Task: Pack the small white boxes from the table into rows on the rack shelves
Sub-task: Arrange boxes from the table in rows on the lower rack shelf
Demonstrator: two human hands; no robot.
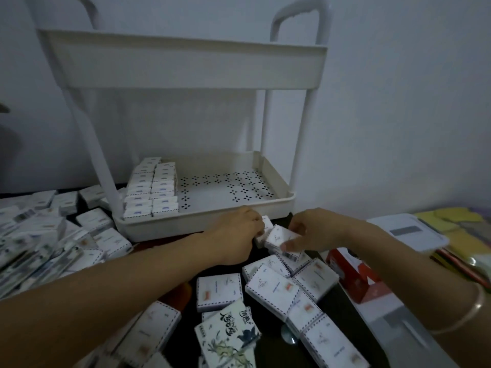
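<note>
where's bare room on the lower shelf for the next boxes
The lower shelf is bare across its perforated floor, from the two packed rows at its left end to its right wall. The table is crowded: loose boxes fill the front, more on the left, and both hands, left hand and right hand, work by the front rim.

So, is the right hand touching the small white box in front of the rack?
Touching. The head view shows the right hand with fingers wrapped on the box.

Bare forearms; thin bangle (470, 312) on right wrist.
</note>
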